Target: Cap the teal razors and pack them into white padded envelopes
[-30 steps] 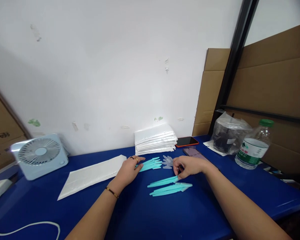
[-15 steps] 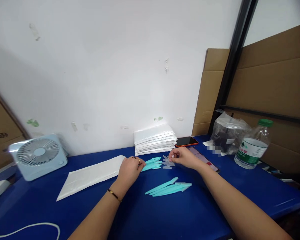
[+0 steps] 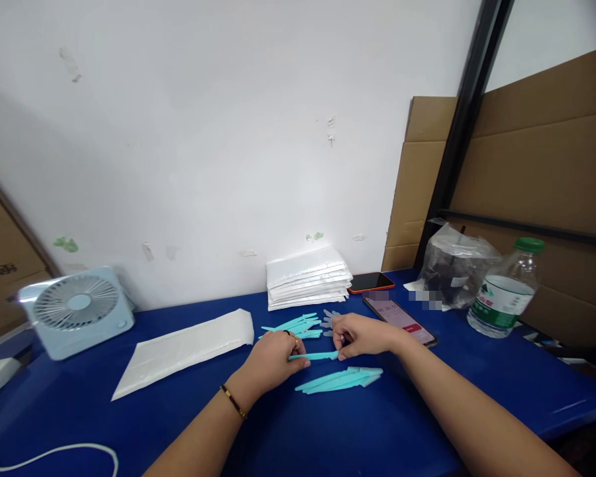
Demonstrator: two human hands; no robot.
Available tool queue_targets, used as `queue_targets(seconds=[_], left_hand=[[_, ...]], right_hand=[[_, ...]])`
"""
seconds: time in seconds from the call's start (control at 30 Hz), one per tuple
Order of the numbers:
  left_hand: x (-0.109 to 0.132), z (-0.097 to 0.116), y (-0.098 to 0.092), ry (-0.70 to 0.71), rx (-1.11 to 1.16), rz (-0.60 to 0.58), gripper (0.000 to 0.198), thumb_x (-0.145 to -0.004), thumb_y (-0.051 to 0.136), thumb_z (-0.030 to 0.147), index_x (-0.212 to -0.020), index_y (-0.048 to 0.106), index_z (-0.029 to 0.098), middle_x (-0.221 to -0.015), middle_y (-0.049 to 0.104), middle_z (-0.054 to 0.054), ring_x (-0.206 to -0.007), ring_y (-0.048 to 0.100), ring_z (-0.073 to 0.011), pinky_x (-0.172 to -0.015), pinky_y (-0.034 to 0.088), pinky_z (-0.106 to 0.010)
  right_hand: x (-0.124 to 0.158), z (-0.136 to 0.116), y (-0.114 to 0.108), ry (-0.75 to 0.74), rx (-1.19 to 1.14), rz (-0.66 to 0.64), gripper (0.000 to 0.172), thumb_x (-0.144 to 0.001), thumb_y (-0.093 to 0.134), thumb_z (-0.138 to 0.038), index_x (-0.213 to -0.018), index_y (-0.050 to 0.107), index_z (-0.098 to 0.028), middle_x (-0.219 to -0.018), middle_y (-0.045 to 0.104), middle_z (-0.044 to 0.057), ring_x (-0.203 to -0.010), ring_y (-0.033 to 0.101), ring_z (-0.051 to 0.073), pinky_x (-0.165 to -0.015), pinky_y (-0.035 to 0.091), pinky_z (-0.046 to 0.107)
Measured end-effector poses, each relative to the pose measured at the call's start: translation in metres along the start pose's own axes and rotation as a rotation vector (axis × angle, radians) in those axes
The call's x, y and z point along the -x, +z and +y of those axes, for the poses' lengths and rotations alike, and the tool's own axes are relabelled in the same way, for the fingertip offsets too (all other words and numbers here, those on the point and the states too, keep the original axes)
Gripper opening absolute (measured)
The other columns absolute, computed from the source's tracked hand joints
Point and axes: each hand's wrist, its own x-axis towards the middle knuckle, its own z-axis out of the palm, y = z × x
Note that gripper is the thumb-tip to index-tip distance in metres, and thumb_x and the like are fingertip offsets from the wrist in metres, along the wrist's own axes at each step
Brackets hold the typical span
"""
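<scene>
My left hand (image 3: 281, 358) is closed on the handle of a turquoise eyebrow razor (image 3: 318, 356), held level just above the table. At the razor's head end, my right hand (image 3: 355, 336) pinches with thumb and fingers. Whether a clear cap is in those right fingertips is hidden. Behind my left hand lies a loose pile of turquoise razors (image 3: 298, 324). Several small clear plastic caps (image 3: 329, 319) lie beside that pile, partly covered by my right hand. Closer to me, a second group of razors (image 3: 340, 380) lies together, with pale translucent tips at the right.
A white padded mailer (image 3: 183, 351) lies at left, and a stack of mailers (image 3: 308, 278) stands against the wall. Two phones, one lit (image 3: 402, 319) and one dark (image 3: 371, 282), lie at right near a water bottle (image 3: 504, 288) and a bagged item (image 3: 451, 265). A fan (image 3: 79, 308) stands left.
My left hand has come nearer from the back pile with a razor in it. My right hand has left the clear caps and met the razor's head. The front razors lie closer together.
</scene>
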Motion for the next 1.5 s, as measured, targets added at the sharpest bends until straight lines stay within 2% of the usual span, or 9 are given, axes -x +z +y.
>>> queue_targets(seconds=[0.27,0.33,0.5,0.6,0.83,0.97,1.07,1.27,1.5], left_hand=[[-0.007,-0.028,-0.015,-0.212,-0.17,0.224,0.022,-0.08,0.051,0.037,-0.091,0.064,0.024,-0.092,0.066,-0.003,-0.09,0.056,-0.0206,-0.076,0.036,-0.031],[-0.007,-0.031,-0.015,-0.205,-0.171,0.217,0.026,-0.076,0.056,0.038,-0.098,0.063,0.026,-0.095,0.065,-0.002,-0.093,0.055,-0.0212,-0.079,0.036,-0.032],[-0.003,-0.018,-0.008,-0.095,-0.079,0.172,0.021,-0.076,0.056,0.04,-0.086,0.065,0.024,-0.09,0.065,-0.002,-0.088,0.056,-0.0193,-0.077,0.036,-0.029],[0.001,-0.004,-0.003,0.012,0.032,0.088,0.024,-0.078,0.053,0.045,-0.082,0.066,0.025,-0.084,0.065,0.0,-0.081,0.057,-0.0164,-0.069,0.037,-0.025],[0.002,0.001,0.004,0.057,0.076,-0.059,0.018,-0.077,0.055,0.039,-0.073,0.065,0.023,-0.068,0.064,0.003,-0.061,0.055,-0.0109,-0.054,0.033,-0.022],[0.0,-0.004,-0.004,-0.015,-0.019,0.05,0.024,-0.082,0.048,0.035,-0.071,0.063,0.02,-0.074,0.065,0.0,-0.067,0.056,-0.0133,-0.059,0.034,-0.024],[0.0,-0.005,-0.01,-0.05,-0.001,0.138,0.026,-0.083,0.046,0.041,-0.084,0.064,0.022,-0.084,0.065,0.0,-0.077,0.057,-0.0153,-0.062,0.035,-0.024],[-0.005,-0.011,-0.008,0.005,-0.092,0.169,0.023,-0.085,0.046,0.035,-0.08,0.065,0.023,-0.086,0.065,0.0,-0.084,0.056,-0.0167,-0.07,0.035,-0.027],[-0.007,-0.034,-0.012,-0.15,-0.173,0.268,0.019,-0.078,0.055,0.037,-0.091,0.064,0.025,-0.09,0.064,-0.002,-0.087,0.054,-0.0203,-0.072,0.034,-0.03]], right_hand=[[0.006,0.009,-0.017,0.168,0.047,0.396,0.019,-0.07,0.064,-0.034,-0.077,0.063,-0.017,-0.083,0.056,0.003,-0.071,0.052,0.015,-0.061,0.039,0.023],[0.011,0.01,-0.022,0.181,0.027,0.305,0.023,-0.068,0.066,-0.038,-0.077,0.065,-0.017,-0.083,0.058,0.003,-0.071,0.052,0.015,-0.06,0.039,0.023],[0.02,0.002,-0.02,0.157,-0.027,-0.166,0.027,-0.058,0.073,-0.04,-0.072,0.07,-0.018,-0.073,0.06,0.0,-0.062,0.053,0.013,-0.052,0.037,0.021],[0.016,-0.006,-0.011,0.15,-0.037,-0.24,0.021,-0.059,0.072,-0.032,-0.072,0.069,-0.017,-0.07,0.061,-0.001,-0.058,0.052,0.011,-0.05,0.037,0.02],[0.008,-0.017,-0.006,0.114,-0.053,-0.095,0.021,-0.067,0.067,-0.035,-0.077,0.068,-0.017,-0.062,0.059,0.0,-0.054,0.049,0.011,-0.048,0.034,0.02],[0.008,-0.014,-0.012,0.149,-0.02,0.073,0.021,-0.068,0.066,-0.037,-0.075,0.068,-0.017,-0.062,0.06,-0.001,-0.054,0.048,0.011,-0.048,0.032,0.02],[0.007,-0.013,-0.014,0.165,-0.029,0.205,0.022,-0.07,0.065,-0.038,-0.075,0.066,-0.017,-0.067,0.062,0.0,-0.057,0.05,0.011,-0.05,0.033,0.02],[0.001,-0.013,-0.009,0.107,-0.033,0.294,0.019,-0.071,0.064,-0.036,-0.075,0.066,-0.017,-0.072,0.064,0.002,-0.061,0.053,0.012,-0.053,0.035,0.02],[0.003,0.001,-0.014,0.258,0.001,0.399,0.024,-0.071,0.063,-0.036,-0.08,0.066,-0.015,-0.066,0.062,0.002,-0.05,0.051,0.01,-0.048,0.035,0.021]])
